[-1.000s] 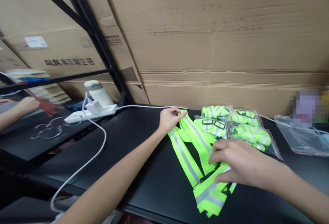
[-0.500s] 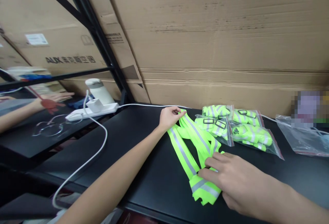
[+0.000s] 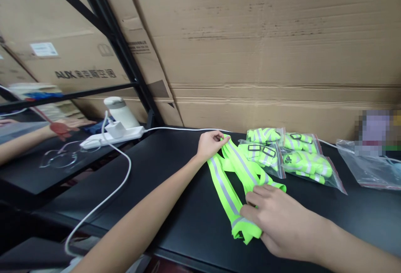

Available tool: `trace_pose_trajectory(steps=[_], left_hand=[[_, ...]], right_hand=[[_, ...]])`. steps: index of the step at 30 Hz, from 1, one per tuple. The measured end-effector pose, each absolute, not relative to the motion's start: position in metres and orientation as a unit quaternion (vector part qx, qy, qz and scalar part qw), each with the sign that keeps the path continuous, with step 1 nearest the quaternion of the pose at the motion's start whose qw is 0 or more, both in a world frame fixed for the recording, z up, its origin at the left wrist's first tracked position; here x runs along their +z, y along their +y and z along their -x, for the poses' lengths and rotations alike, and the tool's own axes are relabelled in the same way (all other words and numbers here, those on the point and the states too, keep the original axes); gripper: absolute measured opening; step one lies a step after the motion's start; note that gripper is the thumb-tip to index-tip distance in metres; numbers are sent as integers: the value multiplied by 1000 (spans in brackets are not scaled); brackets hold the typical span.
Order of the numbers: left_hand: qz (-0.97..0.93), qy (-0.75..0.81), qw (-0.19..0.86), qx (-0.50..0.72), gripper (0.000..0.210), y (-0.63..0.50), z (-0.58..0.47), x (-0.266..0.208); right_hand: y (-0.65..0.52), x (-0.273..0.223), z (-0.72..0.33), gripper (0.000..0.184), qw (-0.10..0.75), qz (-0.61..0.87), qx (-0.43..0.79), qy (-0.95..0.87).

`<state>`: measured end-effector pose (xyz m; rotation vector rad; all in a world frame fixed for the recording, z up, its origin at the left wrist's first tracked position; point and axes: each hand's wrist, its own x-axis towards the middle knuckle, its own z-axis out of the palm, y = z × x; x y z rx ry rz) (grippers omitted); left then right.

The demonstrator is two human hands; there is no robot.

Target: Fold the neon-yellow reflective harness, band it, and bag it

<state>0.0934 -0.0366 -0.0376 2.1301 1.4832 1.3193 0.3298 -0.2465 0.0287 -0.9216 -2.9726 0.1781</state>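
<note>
We're mid-fold on the reflective strap vest (image 3: 233, 173) — left hand (image 3: 209, 144) pinching its 12 o'clock end, right hand (image 3: 275, 218) pressing fingers-together at 5 o'clock, so probably next we double it over.

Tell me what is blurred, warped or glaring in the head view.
Head view: a pixelated patch masks something at the right edge; wide-angle distortion bends the black frame bars and cardboard boxes; soft even light leaves a dull sheen on the black table; both hands and the reflective straps are sharp.
</note>
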Motion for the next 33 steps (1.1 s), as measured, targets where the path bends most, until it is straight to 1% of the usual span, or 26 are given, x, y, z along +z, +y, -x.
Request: trace_pose_trajectory(steps=[3,7,9,13,16,21,25,27,30,33], left_hand=[[-734,493,131,448,37,-45,-102,-37],[-744,482,145,439,36,-54,-110,-36],[-746,480,149,437,35,-57,-111,-35],[-747,480,153,434,34,-58,-112,-35],[-747,479,154,433,34,-58,-113,-36],[-746,482,147,435,33,-60,-117,-35],[-739,492,139,439,29,-61,-118,-33],[-733,496,142,442,29,-60,-118,-33],[-726,499,151,448,30,-58,-117,-34],[-723,498,158,452,31,-57,-117,-35]], right_hand=[[-247,34,-330,30,21,311,104,-945],[-244,38,-333,45,58,353,161,-920],[-241,37,-334,42,75,351,172,-917],[-237,32,-334,19,91,303,159,-935],[-236,29,-331,13,109,284,160,-939],[-232,22,-323,18,132,292,125,-939],[-230,13,-321,33,180,301,96,-932],[-228,7,-322,32,205,278,87,-934],[-224,0,-324,30,229,268,38,-935],[-223,-2,-324,26,200,291,2,-936]])
